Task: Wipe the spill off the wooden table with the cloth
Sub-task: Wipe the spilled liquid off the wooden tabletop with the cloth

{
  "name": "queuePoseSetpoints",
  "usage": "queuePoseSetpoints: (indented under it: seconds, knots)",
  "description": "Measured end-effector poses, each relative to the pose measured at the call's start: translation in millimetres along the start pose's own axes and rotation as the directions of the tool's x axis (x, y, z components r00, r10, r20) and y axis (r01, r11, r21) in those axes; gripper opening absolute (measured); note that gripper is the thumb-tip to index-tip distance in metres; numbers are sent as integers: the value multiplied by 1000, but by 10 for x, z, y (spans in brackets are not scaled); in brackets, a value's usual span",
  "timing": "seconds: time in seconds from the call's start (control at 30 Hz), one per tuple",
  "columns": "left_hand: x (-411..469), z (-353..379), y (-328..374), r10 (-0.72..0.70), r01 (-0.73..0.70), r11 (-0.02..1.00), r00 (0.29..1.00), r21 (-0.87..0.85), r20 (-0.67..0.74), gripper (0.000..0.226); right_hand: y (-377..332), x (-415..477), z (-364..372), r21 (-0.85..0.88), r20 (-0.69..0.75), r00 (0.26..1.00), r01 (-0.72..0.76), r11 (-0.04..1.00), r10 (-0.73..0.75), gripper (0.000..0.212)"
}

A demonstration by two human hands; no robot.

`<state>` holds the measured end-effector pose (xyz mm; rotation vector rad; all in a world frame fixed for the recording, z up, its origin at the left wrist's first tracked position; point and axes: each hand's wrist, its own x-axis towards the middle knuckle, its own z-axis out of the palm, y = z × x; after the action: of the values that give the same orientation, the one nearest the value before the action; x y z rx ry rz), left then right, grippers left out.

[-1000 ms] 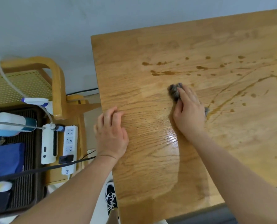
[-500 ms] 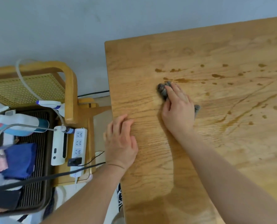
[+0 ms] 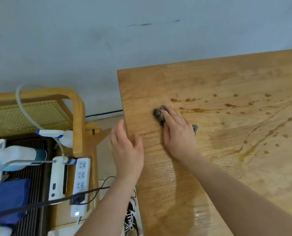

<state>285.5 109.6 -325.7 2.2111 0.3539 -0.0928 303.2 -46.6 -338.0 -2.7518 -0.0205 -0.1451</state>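
Pressing down with a flat palm, the right hand (image 3: 177, 133) has the cloth (image 3: 158, 114) bunched beneath it on the wooden table (image 3: 226, 79), near the table's left edge and toward its far side. Only two bits of the dark grey fabric show: a crumpled wad poking out past the fingertips and a small corner at the outer side of the hand. The grip there is a spread, downward hold on the cloth, fingers laid over it and not curled into a fist.

The left hand (image 3: 126, 150) sits at the table's left edge, fingers loose and holding nothing; it is blurred, so I cannot tell whether it is touching the wood.

That cloth looks soft, light and limp, the kind of thing that folds on itself and slides under pressure. I would judge it best held just as it is, pinned under the whole palm with the fingers keeping the wad together, since a pinch at one corner would let the rest trail.

The spill (image 3: 198, 110) lies as brown drops and thin streaks just right of the fingertips and on across the table to the right. Much of it is yet to be wiped.
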Motion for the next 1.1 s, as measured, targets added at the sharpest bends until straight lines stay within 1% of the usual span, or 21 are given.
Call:
queuePoseSetpoints:
  seconds: [0.03,0.07,0.1,0.13,0.17,0.27,0.3,0.37,0.47,0.57,0.63,0.7,0.8,0.87,0.93,0.97,1.03,1.1]
  knots:
    - [261,17,67,-151,159,979,986,-128,71,58,-90,142,63,-19,3,1000,-30,999,30,43]
    - [521,59,124,-264,298,922,951,-247,163,55,-165,243,111,-28,9,999,-40,999,40,44]
    - [727,100,174,-330,386,870,918,-308,219,51,-223,277,128,-23,22,999,-36,999,37,45]
    - [884,149,217,-359,414,855,907,-312,219,47,-242,253,125,-14,43,999,-23,1000,23,46]
    - [984,198,260,-369,409,867,911,-284,186,44,-237,168,105,-4,72,997,7,1000,-6,47]
    - [1037,241,332,-320,320,945,947,-67,16,43,-231,-235,5,24,173,979,109,994,-111,49]
    - [1042,251,328,-301,301,953,953,-22,-12,44,-223,-298,-2,25,178,976,120,992,-122,49]
    - [1066,258,345,-296,296,955,955,-1,-22,46,-212,-252,20,18,162,978,131,991,-132,49]
    - [1112,262,374,-288,288,958,957,-5,-31,45,-267,143,90,17,129,986,106,994,-107,49]
    - [1062,277,353,-244,244,970,967,-4,-68,41,-380,833,211,41,112,991,67,997,-71,53]
    - [1056,283,344,-235,236,972,969,0,-79,39,-479,1332,308,59,135,985,101,993,-108,54]
    - [1095,293,354,-232,236,971,969,39,-88,38,-566,1772,434,52,149,977,147,988,-153,46]
    - [1112,311,369,-249,258,959,964,113,-89,34,-666,2089,548,87,147,973,169,982,-180,43]
    - [1082,291,365,-254,263,956,964,131,-80,30,-676,1983,521,136,129,974,171,976,-188,43]
    - [1077,281,360,-251,257,957,966,137,-59,22,-620,1644,435,189,108,975,173,967,-196,44]
    - [1085,284,357,-247,252,959,968,134,-49,22,-578,1435,379,208,110,976,163,964,-189,44]
    - [1097,294,364,-242,250,961,967,120,-74,33,-449,1166,288,208,140,968,178,962,-209,46]
    - [1099,302,393,-232,247,961,966,127,-117,38,-295,1255,242,163,157,958,213,963,-238,48]
